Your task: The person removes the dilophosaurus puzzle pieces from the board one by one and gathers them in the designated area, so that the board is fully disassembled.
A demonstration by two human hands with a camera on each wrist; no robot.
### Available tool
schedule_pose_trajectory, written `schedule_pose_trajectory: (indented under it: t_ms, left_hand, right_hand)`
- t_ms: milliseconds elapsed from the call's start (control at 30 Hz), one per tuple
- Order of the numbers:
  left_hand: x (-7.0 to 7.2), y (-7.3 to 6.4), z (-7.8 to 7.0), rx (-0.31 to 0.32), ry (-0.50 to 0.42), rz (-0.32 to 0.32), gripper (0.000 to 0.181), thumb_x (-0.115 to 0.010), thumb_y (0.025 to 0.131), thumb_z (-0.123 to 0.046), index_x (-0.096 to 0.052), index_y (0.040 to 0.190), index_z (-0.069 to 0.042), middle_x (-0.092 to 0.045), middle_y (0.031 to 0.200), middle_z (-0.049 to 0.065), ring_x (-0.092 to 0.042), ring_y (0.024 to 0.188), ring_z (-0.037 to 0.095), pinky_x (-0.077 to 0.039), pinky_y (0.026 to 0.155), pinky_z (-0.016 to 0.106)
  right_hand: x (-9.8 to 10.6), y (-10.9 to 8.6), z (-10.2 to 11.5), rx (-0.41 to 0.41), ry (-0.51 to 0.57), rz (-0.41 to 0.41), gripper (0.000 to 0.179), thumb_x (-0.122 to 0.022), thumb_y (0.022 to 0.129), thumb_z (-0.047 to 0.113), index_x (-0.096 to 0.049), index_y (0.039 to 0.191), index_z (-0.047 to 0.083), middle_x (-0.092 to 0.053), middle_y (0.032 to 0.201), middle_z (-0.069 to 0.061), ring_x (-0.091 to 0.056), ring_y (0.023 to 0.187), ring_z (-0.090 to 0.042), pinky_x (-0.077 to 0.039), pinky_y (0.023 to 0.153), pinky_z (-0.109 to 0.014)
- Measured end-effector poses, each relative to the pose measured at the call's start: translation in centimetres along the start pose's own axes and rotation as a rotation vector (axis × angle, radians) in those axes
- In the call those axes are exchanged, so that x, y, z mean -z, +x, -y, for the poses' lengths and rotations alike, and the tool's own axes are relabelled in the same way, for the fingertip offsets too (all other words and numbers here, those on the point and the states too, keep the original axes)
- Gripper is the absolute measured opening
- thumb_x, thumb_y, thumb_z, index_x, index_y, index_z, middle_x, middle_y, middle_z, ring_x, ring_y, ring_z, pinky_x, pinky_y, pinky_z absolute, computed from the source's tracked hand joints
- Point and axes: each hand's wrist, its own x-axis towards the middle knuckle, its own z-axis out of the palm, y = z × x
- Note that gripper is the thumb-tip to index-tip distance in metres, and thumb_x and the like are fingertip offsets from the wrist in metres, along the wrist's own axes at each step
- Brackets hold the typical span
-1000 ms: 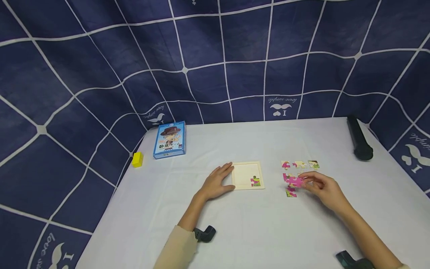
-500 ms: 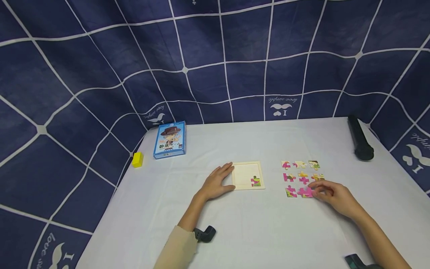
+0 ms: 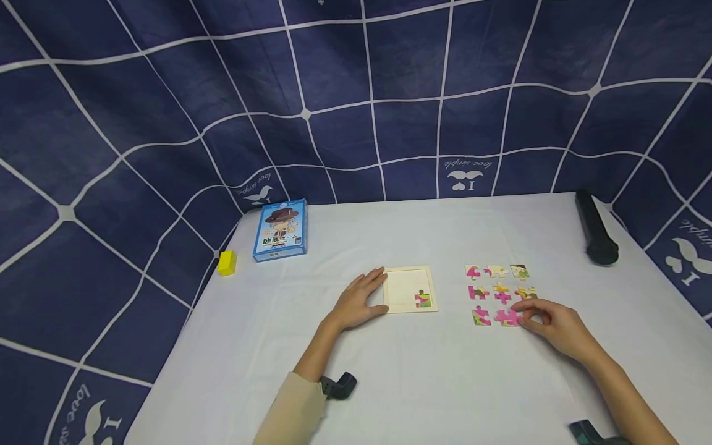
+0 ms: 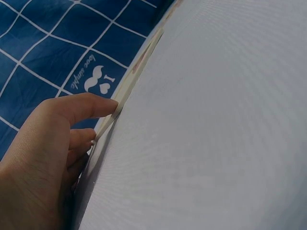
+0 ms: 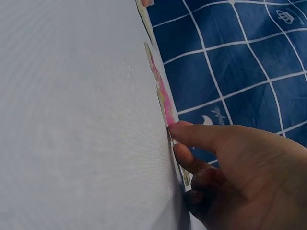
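My left hand point(image 3: 358, 301) rests on the left edge of a square wooden puzzle frame point(image 3: 411, 269), fingers spread and mostly straight. One green-and-pink puzzle piece point(image 3: 423, 299) lies in the frame's lower right corner. In the left wrist view my thumb touches the frame's edge point(image 4: 139, 72). Between the thumb and fingers of my right hand point(image 3: 553, 326) is the right side of a pink puzzle piece point(image 3: 505, 317), at table level in the lowest row. The right wrist view shows that pinch at the piece's edge point(image 5: 168, 110); the fingers partly hide it.
Several other puzzle pieces point(image 3: 478, 292) lie in rows right of the frame. A blue game box point(image 3: 280, 230) and a yellow block point(image 3: 227, 262) sit at the far left. A black cylindrical object point(image 3: 596, 230) lies at the back right, near the dark gridded cloth point(image 3: 406, 130).
My right hand has brought the pink piece from above the middle rows toward me and rightward, down into the lowest row. Over the last half second it has barely moved. My left hand stays put.
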Motion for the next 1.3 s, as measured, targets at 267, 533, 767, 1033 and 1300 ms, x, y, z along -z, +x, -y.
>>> schedule_pose_trajectory:
  t_ms: [267, 533, 767, 1033, 1300]
  left_hand:
    - [0.1, 0.0, 0.0, -0.008, 0.003, -0.002, 0.075, -0.062, 0.082, -0.043, -0.035, 0.143, -0.009, -0.026, 0.150, 0.002, -0.022, 0.137, 0.016, -0.013, 0.112, 0.031]
    - [0.3, 0.0, -0.2, -0.002, 0.003, 0.000, 0.074, -0.061, 0.082, -0.043, -0.035, 0.143, -0.009, -0.026, 0.150, 0.002, -0.022, 0.137, 0.016, -0.013, 0.112, 0.031]
    - [0.3, -0.1, -0.3, 0.006, -0.007, 0.003, 0.074, -0.062, 0.082, -0.042, -0.035, 0.143, -0.009, -0.026, 0.150, 0.002, -0.023, 0.137, 0.017, -0.013, 0.112, 0.032]
    - [0.2, -0.1, -0.2, 0.000, 0.000, 0.005, 0.074, -0.061, 0.082, -0.042, -0.035, 0.143, -0.010, -0.026, 0.150, 0.002, -0.023, 0.137, 0.016, -0.012, 0.112, 0.031]
    - [0.2, 0.0, -0.2, 0.010, 0.009, 0.007, 0.075, -0.061, 0.081, -0.042, -0.035, 0.143, -0.010, -0.025, 0.150, 0.000, -0.021, 0.137, 0.014, -0.011, 0.112, 0.029]
  right_hand:
    - [-0.1, 0.0, 0.0, 0.010, -0.026, -0.018, 0.021, -0.074, 0.076, 0.009, -0.068, 0.096, 0.013, -0.052, 0.071, 0.007, -0.033, 0.051, -0.005, -0.027, 0.042, -0.023]
    - [-0.7, 1.1, 1.7, 0.083, 0.029, -0.099, 0.019, -0.074, 0.076, 0.006, -0.068, 0.093, 0.010, -0.043, 0.062, 0.006, -0.033, 0.052, -0.004, -0.025, 0.041, -0.023]
    - [-3.2, 3.3, 4.4, 0.154, 0.116, -0.030, 0.022, -0.073, 0.078, 0.009, -0.068, 0.099, 0.013, -0.050, 0.062, 0.010, -0.034, 0.045, -0.003, -0.029, 0.037, -0.021]
    - [-6.5, 5.7, 7.4, 0.211, 0.180, 0.080, 0.031, -0.073, 0.079, 0.012, -0.067, 0.109, 0.013, -0.054, 0.070, 0.011, -0.037, 0.052, -0.006, -0.031, 0.044, -0.020]
    - [-8.5, 7.5, 8.6, 0.222, 0.179, 0.099, 0.034, -0.073, 0.079, 0.013, -0.066, 0.112, 0.012, -0.054, 0.073, 0.011, -0.037, 0.057, -0.007, -0.033, 0.049, -0.021]
